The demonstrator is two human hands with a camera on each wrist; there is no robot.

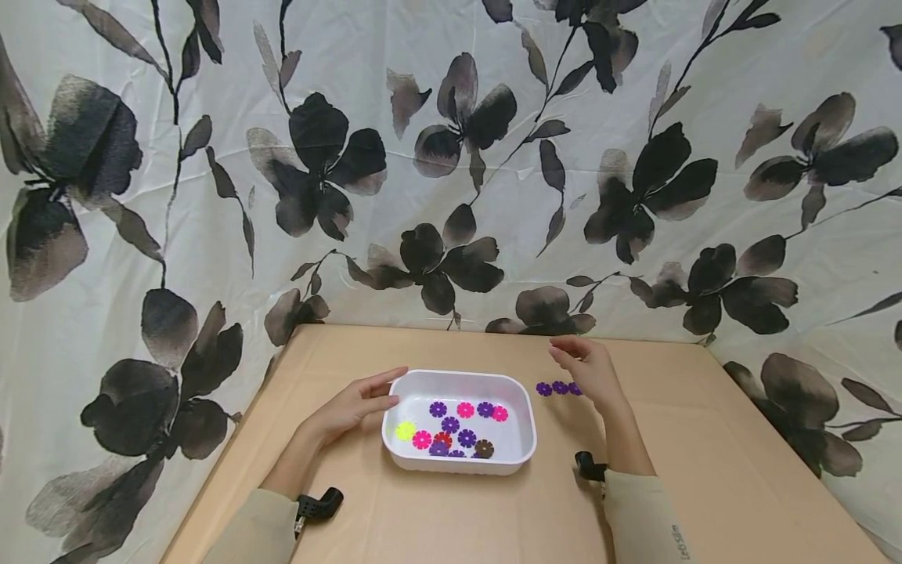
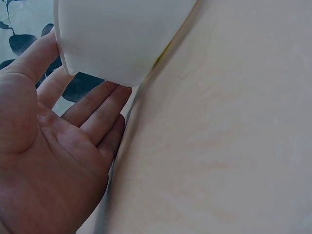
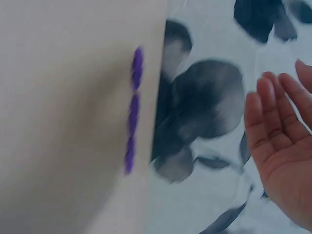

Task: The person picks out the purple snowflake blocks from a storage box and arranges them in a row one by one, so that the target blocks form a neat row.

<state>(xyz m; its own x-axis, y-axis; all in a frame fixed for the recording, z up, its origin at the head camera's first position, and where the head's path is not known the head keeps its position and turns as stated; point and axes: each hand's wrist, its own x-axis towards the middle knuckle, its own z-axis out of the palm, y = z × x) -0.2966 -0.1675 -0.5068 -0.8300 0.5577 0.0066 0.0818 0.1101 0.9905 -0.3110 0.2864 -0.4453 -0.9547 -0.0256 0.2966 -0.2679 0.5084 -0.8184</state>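
Observation:
A white plastic tray (image 1: 461,468) stands on the table with several small flower-shaped pieces inside. Most are purple (image 1: 438,409) or pink (image 1: 465,410); single yellow (image 1: 405,431), red (image 1: 442,439) and brown (image 1: 484,448) ones lie among them. My left hand (image 1: 348,403) holds the tray's left end, thumb at the rim and fingers against the outer wall (image 2: 112,39). To the right of the tray, three purple flower pieces (image 1: 560,388) lie in a row. Above that row my right hand (image 1: 592,372) hovers with relaxed fingers and nothing in them, palm visible in the right wrist view.
The light wooden table (image 1: 451,517) ends at the back against a white cloth (image 1: 423,39) printed with dark flowers. Black wrist cameras sit on my left (image 1: 320,505) and right (image 1: 589,467) forearms.

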